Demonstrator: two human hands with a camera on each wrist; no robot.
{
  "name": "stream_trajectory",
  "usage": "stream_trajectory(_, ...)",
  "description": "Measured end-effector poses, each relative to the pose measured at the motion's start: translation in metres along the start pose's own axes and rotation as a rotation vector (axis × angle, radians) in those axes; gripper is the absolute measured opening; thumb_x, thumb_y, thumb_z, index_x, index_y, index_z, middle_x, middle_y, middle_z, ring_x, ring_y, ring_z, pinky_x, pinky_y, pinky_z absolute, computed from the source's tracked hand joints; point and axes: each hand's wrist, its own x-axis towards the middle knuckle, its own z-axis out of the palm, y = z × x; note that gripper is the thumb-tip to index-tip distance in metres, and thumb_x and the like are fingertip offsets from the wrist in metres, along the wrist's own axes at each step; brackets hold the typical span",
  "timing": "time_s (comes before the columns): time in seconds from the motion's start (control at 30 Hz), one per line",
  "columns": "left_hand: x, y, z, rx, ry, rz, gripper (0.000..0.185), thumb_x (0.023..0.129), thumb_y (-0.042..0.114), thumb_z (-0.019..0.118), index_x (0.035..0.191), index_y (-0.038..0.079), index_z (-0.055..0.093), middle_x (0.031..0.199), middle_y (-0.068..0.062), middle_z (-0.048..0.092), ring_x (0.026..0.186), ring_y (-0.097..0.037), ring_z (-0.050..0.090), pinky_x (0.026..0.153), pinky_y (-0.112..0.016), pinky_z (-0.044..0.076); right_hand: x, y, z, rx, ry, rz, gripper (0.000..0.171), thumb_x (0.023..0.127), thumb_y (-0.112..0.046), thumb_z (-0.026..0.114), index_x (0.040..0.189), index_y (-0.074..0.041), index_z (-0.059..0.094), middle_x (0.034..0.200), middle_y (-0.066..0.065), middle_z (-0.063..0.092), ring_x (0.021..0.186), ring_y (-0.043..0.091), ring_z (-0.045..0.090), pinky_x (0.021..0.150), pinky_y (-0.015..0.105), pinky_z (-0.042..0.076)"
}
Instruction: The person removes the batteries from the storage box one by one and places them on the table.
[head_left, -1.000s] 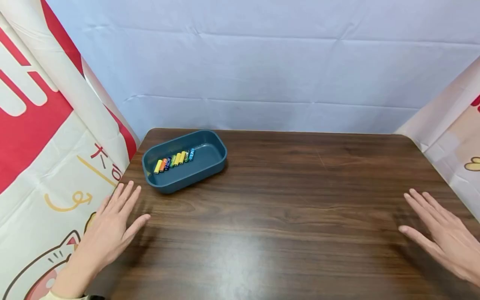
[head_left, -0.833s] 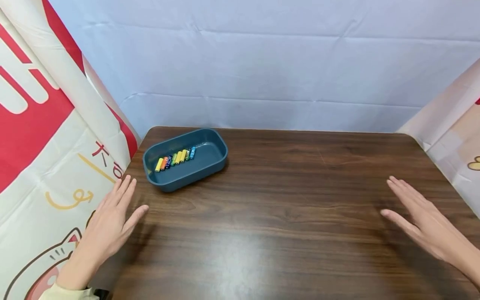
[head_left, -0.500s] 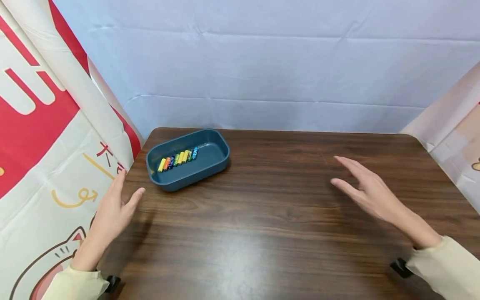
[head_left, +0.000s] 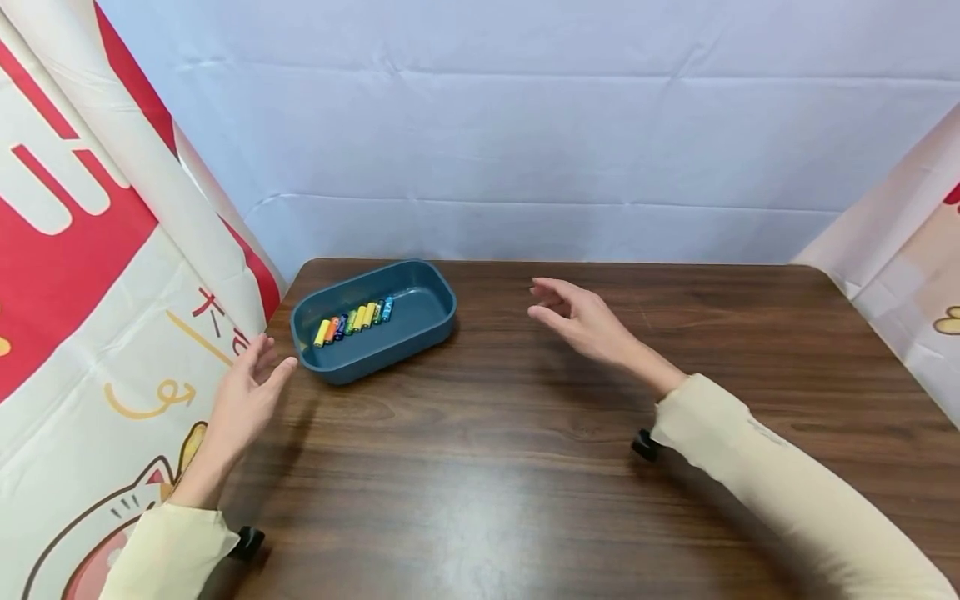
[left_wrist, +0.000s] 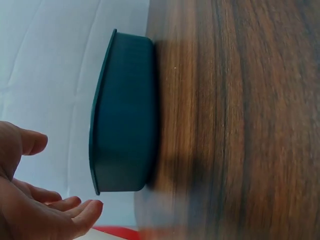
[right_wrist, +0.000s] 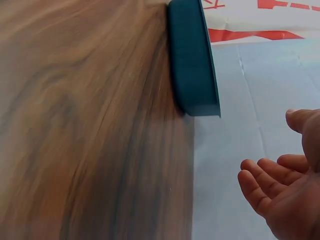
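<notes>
A dark teal plastic tray (head_left: pixel 420 321) sits on the wooden bench (head_left: pixel 525 450) close to its far left corner, and the two hands flank it. Its long axis runs slantwise, from the near left up toward the far right, so one short end faces the bench's left edge and the other faces the middle of the far edge. Inside, a row of small coloured batteries (head_left: pixel 354 319) lies along the far-left part of the floor, following the same slant.

The left hand (head_left: pixel 247 400) is the nearer of the two: it hovers at the left edge of the bench with fingers relaxed and spread, thumb tip just beside the tray's near-left corner but apart from it. It holds nothing. In the left wrist view the tray's wall (left_wrist: pixel 125 120) stands just past the loosely curved fingers (left_wrist: pixel 75 215).

The right hand (head_left: pixel 581 321) hangs above the bench to the right of the tray, level with its far-right short end, with a clear gap between. Its fingers are loosely extended toward the tray, palm turned inward, empty. The right wrist view shows the tray's end (right_wrist: pixel 192 60) ahead of the fingertips (right_wrist: pixel 252 182).
</notes>
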Motion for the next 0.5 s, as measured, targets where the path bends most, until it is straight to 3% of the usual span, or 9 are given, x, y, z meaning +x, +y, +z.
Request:
stream_trajectory(0.3,0.009,-0.005,0.007,-0.058,-0.051,-0.052,0.085,0.106,0.045,0.055,0.165,0.001,0.013,0.164,-0.028,0.028,0.146,-0.045,0.036,0.111,-0.058,0.038,0.036,-0.002,0.037,0.071,-0.025,0.032,0.053,0.104,-0.022,0.066,0.149,0.000,0.051,0.139,0.018,0.062,0.118,0.028,0.065,0.097,0.047,0.053)
stream_trajectory(0.5,0.014,-0.011,0.010,-0.051,-0.061,-0.049,0.085,0.105,0.045,0.057,0.164,0.001,0.014,0.163,-0.027,0.030,0.146,-0.045,0.037,0.111,-0.058,0.038,0.052,0.002,0.058,0.103,-0.056,0.066,0.053,0.104,-0.024,0.066,0.150,-0.001,0.050,0.139,0.015,0.062,0.118,0.027,0.065,0.097,0.045,0.053)
